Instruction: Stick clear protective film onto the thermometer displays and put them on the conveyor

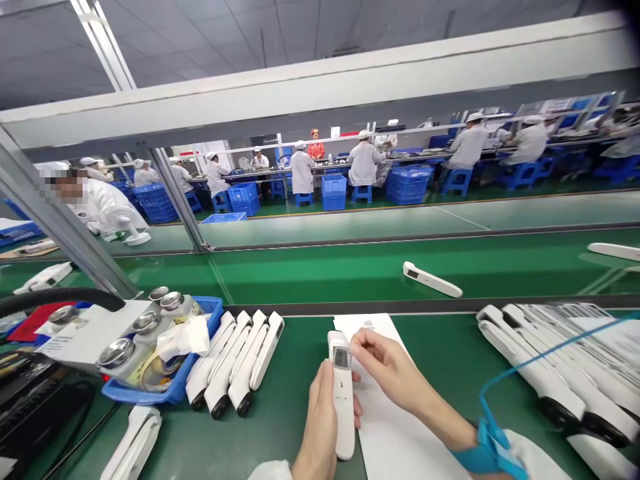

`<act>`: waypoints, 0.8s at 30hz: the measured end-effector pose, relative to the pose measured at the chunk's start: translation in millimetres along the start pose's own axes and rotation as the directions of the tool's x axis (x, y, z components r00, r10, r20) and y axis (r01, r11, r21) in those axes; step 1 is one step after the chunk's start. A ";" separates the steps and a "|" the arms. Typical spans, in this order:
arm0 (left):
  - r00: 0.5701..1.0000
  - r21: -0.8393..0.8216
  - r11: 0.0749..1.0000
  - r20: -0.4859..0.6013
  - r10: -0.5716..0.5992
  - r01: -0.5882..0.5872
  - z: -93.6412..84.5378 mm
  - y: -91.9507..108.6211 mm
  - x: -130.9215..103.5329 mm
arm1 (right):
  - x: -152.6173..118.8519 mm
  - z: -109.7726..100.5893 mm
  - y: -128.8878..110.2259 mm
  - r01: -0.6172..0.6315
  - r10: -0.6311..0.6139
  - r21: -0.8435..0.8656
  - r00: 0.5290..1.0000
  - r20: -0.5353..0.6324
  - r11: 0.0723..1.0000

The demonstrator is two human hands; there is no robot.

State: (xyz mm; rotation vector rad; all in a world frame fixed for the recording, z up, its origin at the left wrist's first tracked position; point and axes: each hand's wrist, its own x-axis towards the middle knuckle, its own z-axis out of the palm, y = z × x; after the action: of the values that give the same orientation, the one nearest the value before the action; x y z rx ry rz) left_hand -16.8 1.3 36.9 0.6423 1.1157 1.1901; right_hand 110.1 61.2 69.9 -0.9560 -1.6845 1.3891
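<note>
A long white handheld device [343, 400] with a small grey screen near its top stands tilted up in front of me. My left hand [320, 417] is wrapped round it, thumb along the left side and fingertips showing at the right. Beside the screen, my right hand [377, 360] has its thumb and forefinger pinched together at the device's upper right edge. Whatever sits in that pinch, if anything, is too small to make out. A blue strap [493, 450] with a cord circles my right wrist. White paper [395, 427] lies under my right hand and forearm.
Several similar white devices lie in a row [235, 363] left of me and in a pile [555, 373] at right. A blue tray [175, 393] holds metal-topped bottles. One device [433, 280] rests on the green conveyor belt [310, 267]. Co-workers sit beyond.
</note>
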 end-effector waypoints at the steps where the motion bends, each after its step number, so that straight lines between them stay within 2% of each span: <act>1: 1.000 0.003 1.000 -0.005 -0.006 0.006 0.8 0.3 -0.2 | -0.3 1.2 -0.1 -0.009 0.008 0.021 1.000 0.022 1.000; 6: 1.000 0.027 1.000 -0.023 -0.003 0.004 2.3 -1.4 -0.8 | -0.7 3.0 1.0 -0.010 0.010 -0.003 1.000 -0.011 1.000; 10: 1.000 0.015 0.999 0.004 -0.029 0.029 1.2 -5.3 2.2 | -1.5 3.6 5.6 0.016 -0.020 -0.068 0.999 -0.050 0.998; 14: 0.999 0.028 0.999 0.023 -0.030 0.029 1.1 -7.4 5.2 | -3.3 6.1 12.0 0.117 -0.143 -0.207 0.983 -0.113 0.971; 17: 1.000 0.058 0.998 0.003 -0.028 0.028 0.7 -8.8 6.7 | -5.9 7.1 16.2 0.222 -0.260 -0.284 0.960 -0.105 0.933; 19: 1.000 0.080 0.997 -0.012 -0.022 0.023 -0.3 -10.4 7.7 | -7.9 5.8 19.5 0.321 -0.359 -0.335 0.931 -0.056 0.885; 21: 1.000 0.095 0.995 -0.023 -0.013 0.015 -1.8 -11.9 8.5 | -9.2 2.8 23.7 0.436 -0.470 -0.408 0.883 0.021 0.802; 24: 0.999 0.095 0.995 -0.033 0.000 0.003 -3.4 -12.2 8.5 | -9.2 -2.5 29.9 0.570 -0.609 -0.577 0.778 0.151 0.585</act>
State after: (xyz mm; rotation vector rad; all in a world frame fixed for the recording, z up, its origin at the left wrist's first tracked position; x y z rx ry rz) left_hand -15.4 5.2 22.2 0.6966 1.2056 1.1551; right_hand 119.1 58.2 40.0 -0.6198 -2.1759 0.3575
